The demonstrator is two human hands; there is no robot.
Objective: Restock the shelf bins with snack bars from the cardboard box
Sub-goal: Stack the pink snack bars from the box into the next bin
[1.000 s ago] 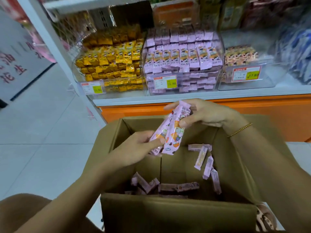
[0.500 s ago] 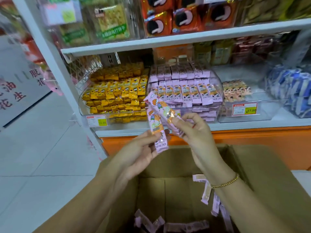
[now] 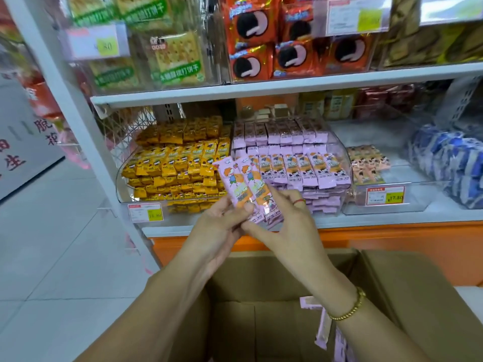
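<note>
Both hands hold a small bunch of pink snack bars [image 3: 245, 189] upright in front of the shelf. My left hand [image 3: 222, 226] pinches their lower end from the left, and my right hand [image 3: 285, 218] grips them from the right. Just behind them stands the clear bin of pink bars [image 3: 337, 202], stacked in rows. The open cardboard box [image 3: 407, 291] sits below my arms, with a few loose pink bars [image 3: 322, 330] at its right inner wall.
A clear bin of yellow snacks [image 3: 177, 163] stands left of the pink bin, and a near-empty bin with peach packets [image 3: 368, 165] stands right of it. Blue packets [image 3: 449, 163] lie at the far right. The upper shelf [image 3: 287, 84] holds crackers and red cookie packs. White floor tiles lie left.
My hands have lifted the pink bars out of the box and up to the front of the pink bin. The bars now lie side by side, upright.
</note>
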